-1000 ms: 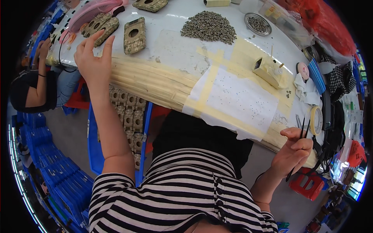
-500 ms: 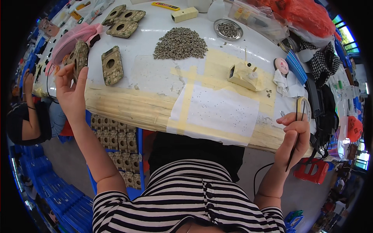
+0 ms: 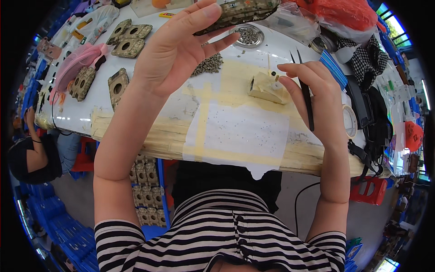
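My left hand (image 3: 174, 54) is raised over the table, gripping a flat camouflage-patterned casing (image 3: 244, 14) by its end, thumb on top. The casing is tilted nearly edge-on, cut off by the upper edge of the picture. Black tweezers (image 3: 307, 97) rest in my right hand (image 3: 319, 90), their points upward and apart with nothing visible between them. Just left of that hand is a taped cream block (image 3: 268, 90) with a thin stick and small knobs. Behind my left fingers lies a heap of small metal pieces (image 3: 210, 64), partly hidden; more fill a round metal dish (image 3: 248, 36).
More camouflage casings (image 3: 118, 87) lie to the left, beside a pink mesh fan (image 3: 74, 68). White paper (image 3: 244, 131) with tiny specks is taped along the front edge. A tape roll (image 3: 349, 121) and black bag (image 3: 378, 118) sit right. Another person (image 3: 34, 152) sits far left.
My left hand has gone from the casings at left up to the centre, now with a casing in it. My right hand moved up and leftward with the tweezers, beside the taped block.
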The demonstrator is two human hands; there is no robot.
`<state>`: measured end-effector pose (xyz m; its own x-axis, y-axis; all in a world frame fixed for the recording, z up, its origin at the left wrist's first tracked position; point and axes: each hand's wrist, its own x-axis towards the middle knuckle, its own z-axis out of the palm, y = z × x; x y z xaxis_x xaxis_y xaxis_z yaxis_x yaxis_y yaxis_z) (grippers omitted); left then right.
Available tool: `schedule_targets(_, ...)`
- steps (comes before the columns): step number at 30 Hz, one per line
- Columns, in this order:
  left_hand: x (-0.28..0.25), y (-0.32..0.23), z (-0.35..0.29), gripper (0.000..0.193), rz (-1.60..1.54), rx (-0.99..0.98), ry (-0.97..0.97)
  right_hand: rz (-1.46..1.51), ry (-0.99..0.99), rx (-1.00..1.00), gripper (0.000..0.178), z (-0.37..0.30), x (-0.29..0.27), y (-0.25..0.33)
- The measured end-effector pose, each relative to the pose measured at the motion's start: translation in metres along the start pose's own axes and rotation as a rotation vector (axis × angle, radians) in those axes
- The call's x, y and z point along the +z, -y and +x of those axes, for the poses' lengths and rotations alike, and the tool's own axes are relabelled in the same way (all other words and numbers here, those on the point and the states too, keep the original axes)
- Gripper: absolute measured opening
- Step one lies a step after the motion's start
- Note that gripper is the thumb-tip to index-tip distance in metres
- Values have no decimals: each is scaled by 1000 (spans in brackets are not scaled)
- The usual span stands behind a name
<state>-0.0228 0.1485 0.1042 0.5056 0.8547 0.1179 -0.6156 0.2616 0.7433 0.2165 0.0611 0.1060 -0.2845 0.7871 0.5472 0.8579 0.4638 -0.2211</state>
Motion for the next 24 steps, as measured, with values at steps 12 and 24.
schedule_targets(12,-7,25,-3,50,-47,-51,-86,104,-2,33,13,2,0,-7)
schedule_targets(24,6,35,-16,56,-89,-275,10,495,-272,96,24,-4,-14,22)
